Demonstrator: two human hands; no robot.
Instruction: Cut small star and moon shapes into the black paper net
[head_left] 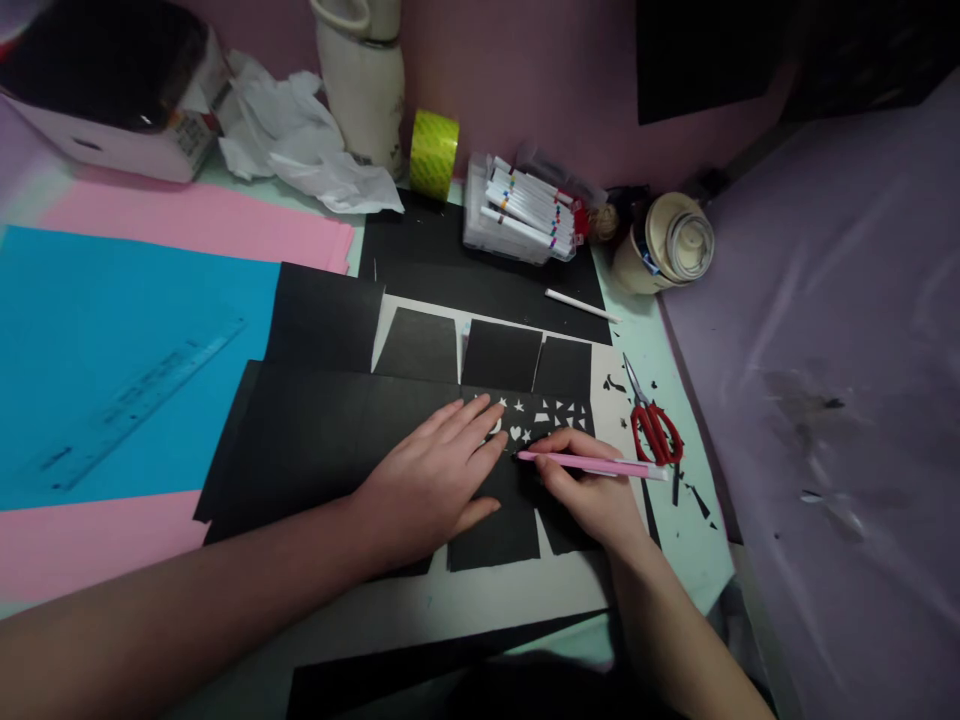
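Note:
A black paper sheet [322, 415] with folded flaps lies before me, with small stars, a heart and triangles cut through its right part. My left hand [431, 475] rests flat on this sheet, fingers outstretched beside the cut-outs and partly covering a rounded one. Close to its right, my right hand [592, 495] grips a slim pink pen-shaped tool [592, 464]. Its tip points left and meets the black paper just below the heart. Whether that tip is a blade or a nib is too small to tell.
Red-handled scissors [656, 432] and black paper scraps [699, 502] lie to the right. Behind are a box of white markers [525, 210], a loose white marker [581, 304], yellow tape [433, 155] and a cup [641, 262]. A clear ruler [150, 405] lies on blue paper [142, 290].

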